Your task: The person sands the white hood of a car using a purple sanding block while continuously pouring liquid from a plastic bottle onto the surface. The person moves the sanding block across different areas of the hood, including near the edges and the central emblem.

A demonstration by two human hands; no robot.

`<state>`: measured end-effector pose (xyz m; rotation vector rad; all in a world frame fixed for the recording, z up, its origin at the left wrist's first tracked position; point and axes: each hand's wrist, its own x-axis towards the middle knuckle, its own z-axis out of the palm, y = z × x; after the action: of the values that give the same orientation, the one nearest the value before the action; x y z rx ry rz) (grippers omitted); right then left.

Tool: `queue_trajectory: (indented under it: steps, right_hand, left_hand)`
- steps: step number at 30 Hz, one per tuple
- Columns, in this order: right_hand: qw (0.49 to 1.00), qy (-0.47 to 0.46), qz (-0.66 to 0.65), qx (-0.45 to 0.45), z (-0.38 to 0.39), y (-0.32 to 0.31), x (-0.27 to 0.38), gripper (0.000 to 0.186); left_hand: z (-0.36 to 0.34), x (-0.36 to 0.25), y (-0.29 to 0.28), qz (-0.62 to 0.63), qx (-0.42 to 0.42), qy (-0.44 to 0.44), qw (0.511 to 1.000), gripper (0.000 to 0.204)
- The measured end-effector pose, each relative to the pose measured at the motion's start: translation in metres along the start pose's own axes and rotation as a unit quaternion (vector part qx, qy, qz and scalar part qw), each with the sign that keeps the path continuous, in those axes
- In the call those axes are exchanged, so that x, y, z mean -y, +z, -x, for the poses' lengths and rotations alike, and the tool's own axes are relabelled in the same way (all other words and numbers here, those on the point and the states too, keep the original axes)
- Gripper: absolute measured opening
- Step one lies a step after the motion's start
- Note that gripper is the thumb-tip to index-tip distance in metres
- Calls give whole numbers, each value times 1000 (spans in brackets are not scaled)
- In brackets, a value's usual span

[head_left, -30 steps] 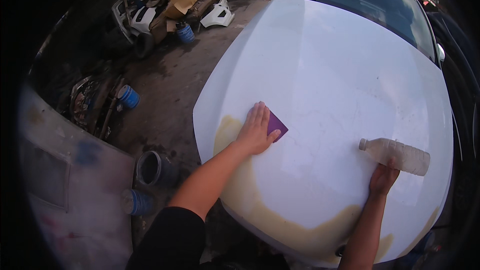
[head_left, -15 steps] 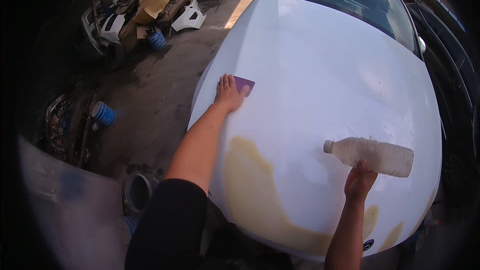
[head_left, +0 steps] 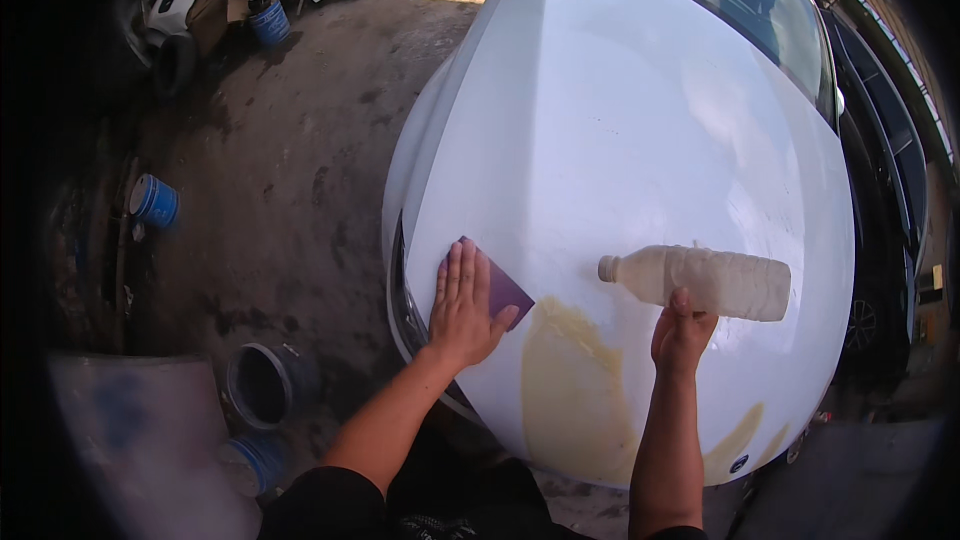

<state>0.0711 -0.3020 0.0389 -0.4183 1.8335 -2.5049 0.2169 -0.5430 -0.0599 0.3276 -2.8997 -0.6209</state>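
Purple sheet (head_left: 508, 300) lies on the white hood (head_left: 630, 170), toward its left side, under the left hand (head_left: 462, 318), fingers flat and close, thumb spread. Rubbing seems the step in hand; the next move would call for even palm pressure. The sheet looks thin, sharp-cornered. Rightward, past a yellowish patch (head_left: 570, 390), the right hand (head_left: 684, 333) clasps a cloudy bottle (head_left: 737, 285) sideways.

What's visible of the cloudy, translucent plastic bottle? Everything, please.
The cloudy, translucent plastic-looking bottle has a long body narrowing to a short neck with a capped-looking end. It is held nearly sideways, neck toward picture left, over the glossy white car hood. The person's bare right hand grips its body. Fill level and hood contact are unclear.
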Motion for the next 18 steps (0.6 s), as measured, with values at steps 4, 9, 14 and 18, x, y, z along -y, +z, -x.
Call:
queue_trajectory:
  steps: [4,9,14,18]
  right_hand:
    - [1000,3,-3,-1,2,5,0,82]
    - [1000,-1,-7,4,1,11,-1,81]
    - [1000,7,5,27,-12,2,-3,82]
    - [999,0,26,30,-18,-1,-8,85]
  left_hand:
    - [-140,34,-34,-27,-3,-67,997,83]
    - [-119,38,-31,-40,-16,-54,998,83]
    - [59,-8,8,-22,42,-19,999,96]
    - [-27,8,3,-43,-3,-14,999,90]
